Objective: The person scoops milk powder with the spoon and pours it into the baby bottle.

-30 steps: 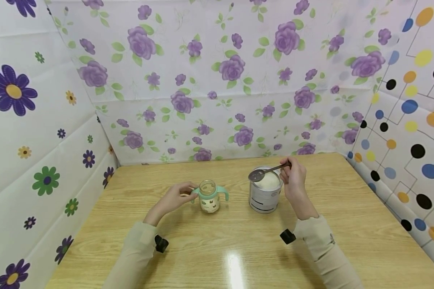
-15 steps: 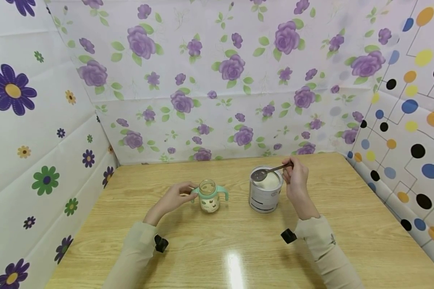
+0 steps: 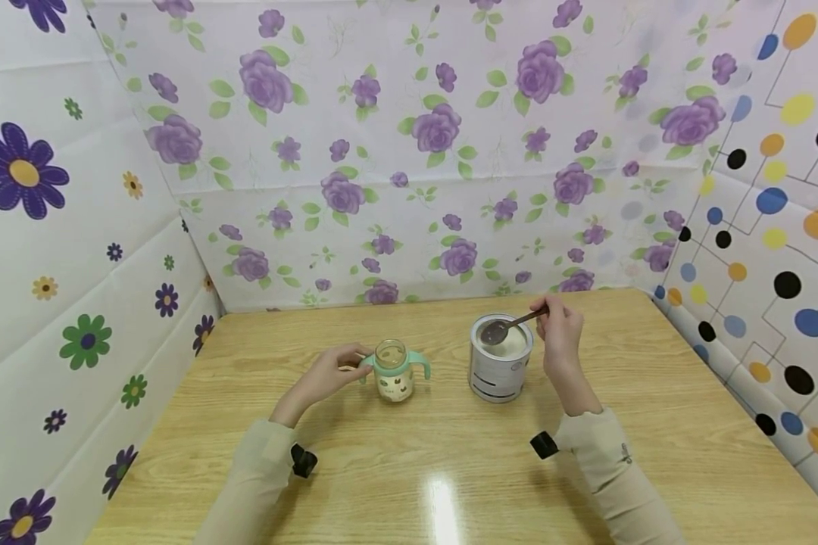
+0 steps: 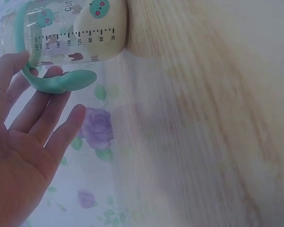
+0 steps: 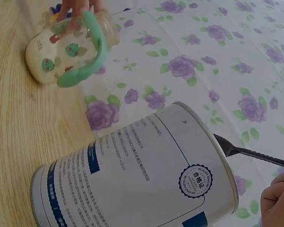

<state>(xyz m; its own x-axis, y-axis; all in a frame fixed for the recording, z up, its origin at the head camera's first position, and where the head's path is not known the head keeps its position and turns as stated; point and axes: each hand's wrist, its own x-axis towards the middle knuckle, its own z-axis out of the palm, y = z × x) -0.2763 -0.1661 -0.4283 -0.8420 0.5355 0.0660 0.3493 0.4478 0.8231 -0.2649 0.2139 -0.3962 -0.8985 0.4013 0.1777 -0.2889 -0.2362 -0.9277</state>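
A clear baby bottle with mint-green handles stands uncapped on the wooden table, with pale powder in its lower part. My left hand holds its left handle, fingers curled round it. To the right stands an open tin of white powder. My right hand pinches the handle of a metal spoon, whose bowl hangs just above the powder in the tin. In the right wrist view the tin fills the foreground and the bottle lies behind it.
Flowered sheets wall the table at the back and left; a dotted sheet closes the right side. Bare wood lies in front of the bottle and tin.
The spoon has moved a little right and down, from over the tin's left rim to over the powder. The left hand and bottle stay still.
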